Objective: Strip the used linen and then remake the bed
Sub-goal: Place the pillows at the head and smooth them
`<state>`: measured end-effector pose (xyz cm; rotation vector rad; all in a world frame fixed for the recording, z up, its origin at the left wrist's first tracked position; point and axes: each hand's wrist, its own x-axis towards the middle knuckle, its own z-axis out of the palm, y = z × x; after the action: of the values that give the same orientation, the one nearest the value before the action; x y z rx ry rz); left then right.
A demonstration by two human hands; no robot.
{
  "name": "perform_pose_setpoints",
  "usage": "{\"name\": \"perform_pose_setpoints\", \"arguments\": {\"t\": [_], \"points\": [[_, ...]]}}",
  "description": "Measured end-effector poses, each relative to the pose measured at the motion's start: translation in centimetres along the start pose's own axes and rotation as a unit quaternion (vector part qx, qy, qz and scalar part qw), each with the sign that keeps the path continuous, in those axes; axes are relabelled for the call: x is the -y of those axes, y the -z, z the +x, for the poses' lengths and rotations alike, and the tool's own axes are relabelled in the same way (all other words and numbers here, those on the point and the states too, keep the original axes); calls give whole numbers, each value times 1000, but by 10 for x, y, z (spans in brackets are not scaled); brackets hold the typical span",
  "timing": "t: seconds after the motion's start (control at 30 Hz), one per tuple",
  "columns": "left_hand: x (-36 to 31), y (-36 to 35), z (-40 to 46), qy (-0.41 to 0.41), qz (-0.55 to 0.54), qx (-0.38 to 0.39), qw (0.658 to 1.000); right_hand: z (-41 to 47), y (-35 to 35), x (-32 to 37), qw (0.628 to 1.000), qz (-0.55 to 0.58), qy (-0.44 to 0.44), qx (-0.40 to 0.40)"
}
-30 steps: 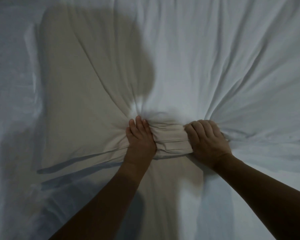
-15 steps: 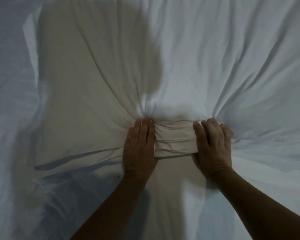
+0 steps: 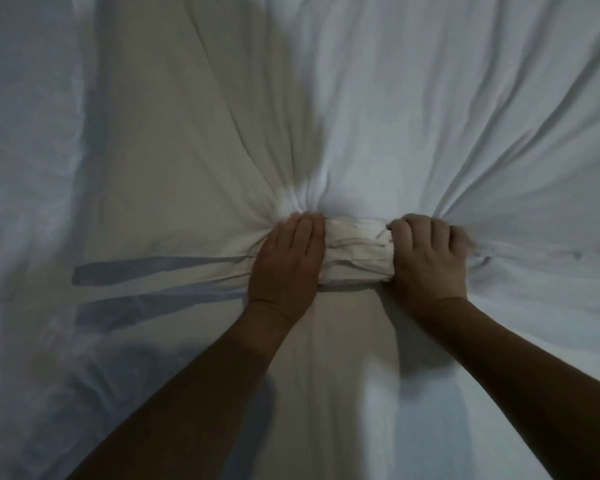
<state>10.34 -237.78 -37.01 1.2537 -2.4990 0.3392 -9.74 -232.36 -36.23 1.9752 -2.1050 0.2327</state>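
Observation:
A white sheet (image 3: 430, 109) covers the whole view, with folds radiating from a bunched roll of sheet (image 3: 357, 252) at the centre. My left hand (image 3: 286, 261) lies on the roll's left end, fingers together and curled over the cloth. At the roll's right end my right hand (image 3: 428, 261) is closed around the gathered fabric. Both forearms reach in from the bottom edge. What lies under the sheet is hidden.
A warmer-toned shadowed patch of sheet (image 3: 174, 161) spreads left of centre. A flatter, bluish band of fabric (image 3: 25, 168) runs down the far left. Two long creases (image 3: 160, 271) stretch leftward from my left hand.
Both hands have pushed the roll slightly further away across the sheet, and it looks thicker. My right hand's fingers have curled tighter over the cloth. The view has moved closer.

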Motion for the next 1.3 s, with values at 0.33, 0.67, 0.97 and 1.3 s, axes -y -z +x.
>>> {"name": "perform_pose_setpoints", "arguments": {"t": [0.33,0.67,0.97,1.3], "points": [[8,185,98,103,-76,154,980,82,186,-22,987,6,46,152],[-59,406,23,191,-68,299,933,0,395,-9,945,34,108,307],[-34,427,-35,145,-44,299,942,-58,405,44,949,48,75,302],[85,486,25,28,-80,237,968,3,469,103,995,58,31,70]]}}
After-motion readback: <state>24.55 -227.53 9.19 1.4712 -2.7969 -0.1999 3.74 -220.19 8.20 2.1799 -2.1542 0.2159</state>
